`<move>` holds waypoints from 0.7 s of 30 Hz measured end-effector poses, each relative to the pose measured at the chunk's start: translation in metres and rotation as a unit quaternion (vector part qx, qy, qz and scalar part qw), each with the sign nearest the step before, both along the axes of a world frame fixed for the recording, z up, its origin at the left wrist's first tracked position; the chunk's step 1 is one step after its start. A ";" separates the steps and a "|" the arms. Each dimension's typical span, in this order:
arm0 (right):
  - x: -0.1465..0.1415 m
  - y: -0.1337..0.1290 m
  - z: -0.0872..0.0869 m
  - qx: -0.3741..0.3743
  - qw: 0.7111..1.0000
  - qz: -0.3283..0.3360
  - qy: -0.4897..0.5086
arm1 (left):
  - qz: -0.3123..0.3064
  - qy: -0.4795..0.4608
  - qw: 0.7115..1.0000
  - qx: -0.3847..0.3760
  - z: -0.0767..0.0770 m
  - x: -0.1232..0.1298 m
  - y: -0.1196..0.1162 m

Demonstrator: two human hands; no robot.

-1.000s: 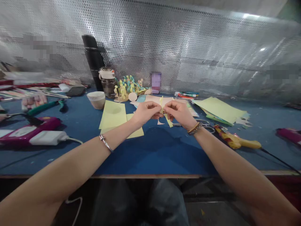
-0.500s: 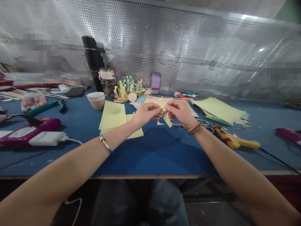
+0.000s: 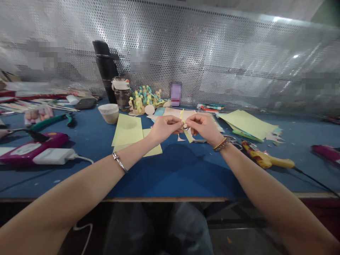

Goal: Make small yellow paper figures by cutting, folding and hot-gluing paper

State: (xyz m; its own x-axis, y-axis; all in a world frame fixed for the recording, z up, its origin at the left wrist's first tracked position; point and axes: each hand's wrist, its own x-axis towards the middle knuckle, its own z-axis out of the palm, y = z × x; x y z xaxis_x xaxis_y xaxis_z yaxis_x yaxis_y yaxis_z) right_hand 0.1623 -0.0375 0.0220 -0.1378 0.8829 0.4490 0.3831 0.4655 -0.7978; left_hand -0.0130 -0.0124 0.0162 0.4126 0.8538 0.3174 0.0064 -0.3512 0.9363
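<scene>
Between my two hands, above the blue table, is a narrow yellow paper strip (image 3: 188, 136); one end sticks up past the fingertips and the other hangs below. My left hand (image 3: 168, 125) pinches it from the left with thumb and fingers. From the right, my right hand (image 3: 201, 125) pinches the same strip, its fingertips almost touching the left ones. The fingers hide the middle of the strip. Behind the hands lies a pale pink paper sheet (image 3: 172, 112). Scissors (image 3: 230, 139) lie partly hidden by my right wrist.
Yellow sheets (image 3: 129, 129) lie left of my hands, with more yellow paper (image 3: 248, 122) at right. A yellow glue gun (image 3: 265, 158) trails its cord rightward. Behind stand a cup (image 3: 108, 114), a black flask (image 3: 105, 71) and small paper figures (image 3: 145, 97). A purple power strip (image 3: 50, 141) sits left.
My fingertips have shifted slightly on the yellow strip, and its hanging end has turned and shows less length. Both arms stay almost in place.
</scene>
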 end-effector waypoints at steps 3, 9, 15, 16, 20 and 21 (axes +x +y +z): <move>0.000 0.000 0.000 -0.001 1.000 0.005 0.000 | 0.003 -0.010 1.000 0.002 0.000 0.000 -0.001; 0.000 0.000 0.000 -0.007 1.000 0.007 0.007 | 0.009 -0.003 1.000 0.003 0.002 0.000 -0.002; -0.001 0.000 -0.001 -0.002 1.000 0.007 -0.001 | 0.016 0.008 1.000 0.005 0.003 0.000 -0.002; -0.001 0.000 -0.001 -0.003 1.000 0.006 -0.002 | 0.016 0.009 1.000 0.005 0.004 0.000 -0.003; 0.000 0.000 0.000 -0.007 1.000 -0.003 -0.006 | 0.014 0.012 1.000 0.010 0.005 0.000 -0.004; 0.000 0.000 0.000 -0.008 1.000 -0.004 -0.007 | 0.013 0.013 1.000 0.014 0.004 0.000 -0.004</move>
